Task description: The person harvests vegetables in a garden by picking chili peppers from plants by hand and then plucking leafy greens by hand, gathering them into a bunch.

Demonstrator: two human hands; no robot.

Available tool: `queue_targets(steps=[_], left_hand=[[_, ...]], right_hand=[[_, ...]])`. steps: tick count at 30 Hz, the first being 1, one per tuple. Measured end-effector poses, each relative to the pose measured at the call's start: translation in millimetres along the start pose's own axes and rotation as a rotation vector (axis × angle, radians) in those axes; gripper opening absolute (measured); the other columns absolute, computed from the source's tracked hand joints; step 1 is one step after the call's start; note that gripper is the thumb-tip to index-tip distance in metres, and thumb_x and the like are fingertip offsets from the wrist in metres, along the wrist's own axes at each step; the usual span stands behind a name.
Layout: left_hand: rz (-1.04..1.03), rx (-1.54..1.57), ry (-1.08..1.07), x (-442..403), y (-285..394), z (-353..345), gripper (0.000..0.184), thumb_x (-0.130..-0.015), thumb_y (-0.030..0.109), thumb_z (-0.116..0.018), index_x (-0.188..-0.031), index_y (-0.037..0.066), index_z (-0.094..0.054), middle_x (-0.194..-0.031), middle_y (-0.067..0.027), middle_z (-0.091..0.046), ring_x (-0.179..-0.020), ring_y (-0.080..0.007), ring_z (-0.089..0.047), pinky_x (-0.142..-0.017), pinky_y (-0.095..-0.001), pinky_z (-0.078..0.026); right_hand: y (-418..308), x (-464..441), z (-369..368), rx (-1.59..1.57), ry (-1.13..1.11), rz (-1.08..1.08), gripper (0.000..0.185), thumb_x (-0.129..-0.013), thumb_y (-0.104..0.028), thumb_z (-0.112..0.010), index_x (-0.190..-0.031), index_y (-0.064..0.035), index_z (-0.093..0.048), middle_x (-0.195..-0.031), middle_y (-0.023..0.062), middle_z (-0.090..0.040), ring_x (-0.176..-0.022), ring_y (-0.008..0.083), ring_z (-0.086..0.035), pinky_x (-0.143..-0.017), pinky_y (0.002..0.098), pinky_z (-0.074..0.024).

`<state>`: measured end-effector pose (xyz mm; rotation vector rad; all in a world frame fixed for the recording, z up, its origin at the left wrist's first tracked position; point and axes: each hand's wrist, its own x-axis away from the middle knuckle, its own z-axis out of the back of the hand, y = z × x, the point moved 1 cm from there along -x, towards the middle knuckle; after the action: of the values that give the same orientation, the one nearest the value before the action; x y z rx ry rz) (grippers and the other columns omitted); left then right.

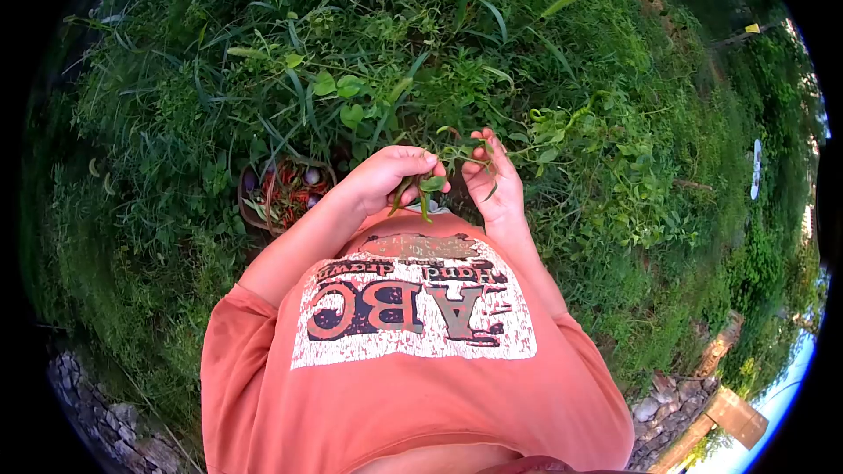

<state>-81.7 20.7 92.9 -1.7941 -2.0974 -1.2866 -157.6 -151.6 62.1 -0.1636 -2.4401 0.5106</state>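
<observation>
My left hand [395, 177] is closed round several slim green chili peppers [425, 204], which hang below its fingers with a leaf among them. Close by on the right, my right hand [495, 183] has its palm turned up and its fingers curled round a leafy pepper stem [458, 153]. That stem spans the gap between both hands. A small reddish pepper [449, 131] shows at its top. The fingertips are partly hidden by leaves.
Left of my left forearm, a wicker basket [243, 204] holds red and green chilies and purple-and-white round vegetables. Dense green plants [580, 61] surround me. Stones [672, 404] and a wooden post [738, 417] lie at lower right; more stones [105, 412] at lower left.
</observation>
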Motion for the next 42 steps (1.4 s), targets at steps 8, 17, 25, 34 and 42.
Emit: queue_targets(steps=[8, 17, 25, 34, 42], left_hand=[[0.232, -0.311, -0.018, -10, 10, -7, 0.015, -0.081, 0.014, -0.053, -0.085, 0.002, -0.061, -0.053, -0.0009, -0.051, -0.035, -0.0055, -0.036, -0.033, -0.0188, -0.027], [0.203, -0.476, 0.109, -5, 32, 36, 0.019, -0.084, 0.02, -0.056, -0.093, 0.003, -0.058, -0.055, 0.0015, -0.049, -0.035, -0.005, -0.036, -0.033, -0.0174, -0.027], [0.059, -0.658, 0.045, -64, 60, -25, 0.022, -0.08, 0.025, -0.065, -0.087, 0.006, -0.06, -0.056, 0.0023, -0.051, -0.038, -0.0039, -0.037, -0.035, -0.0174, -0.027], [0.287, -0.797, -0.222, -96, 55, -28, 0.018, -0.079, 0.027, -0.064, -0.077, 0.01, -0.059, -0.052, 0.0028, -0.049, -0.036, -0.0035, -0.037, -0.033, -0.0177, -0.024], [0.219, -0.094, -0.443, -35, 49, -26, 0.015, -0.086, 0.022, -0.052, -0.084, 0.006, -0.052, -0.058, -0.0041, -0.049, -0.034, -0.0059, -0.033, -0.031, -0.0181, -0.024]], right_hand=[[7, 9, 5, -0.263, 0.083, -0.032, 0.015, -0.085, -0.015, -0.058, -0.097, -0.0074, -0.055, -0.094, 0.0048, -0.058, -0.069, 0.009, -0.049, -0.054, 0.0221, -0.0403], [23, -2, -6, -0.168, 0.086, 0.055, 0.013, -0.085, -0.017, -0.056, -0.096, -0.0103, -0.057, -0.084, 0.0024, -0.06, -0.056, 0.0074, -0.049, -0.046, 0.0209, -0.0388], [0, -2, 1, -0.079, 0.038, 0.002, 0.013, -0.085, -0.013, -0.057, -0.097, -0.0086, -0.055, -0.073, -0.0025, -0.051, -0.054, 0.0055, -0.044, -0.044, 0.0178, -0.0334], [-14, 7, 9, 0.158, 0.105, 0.0, 0.008, -0.081, -0.008, -0.059, -0.089, -0.0062, -0.058, -0.069, -0.0029, -0.052, -0.047, 0.0044, -0.039, -0.038, 0.0163, -0.029], [-29, -14, 23, 0.103, 0.278, 0.19, 0.013, -0.08, -0.011, -0.059, -0.091, -0.0041, -0.058, -0.074, -0.0009, -0.051, -0.053, 0.0081, -0.042, -0.041, 0.0193, -0.0293]])
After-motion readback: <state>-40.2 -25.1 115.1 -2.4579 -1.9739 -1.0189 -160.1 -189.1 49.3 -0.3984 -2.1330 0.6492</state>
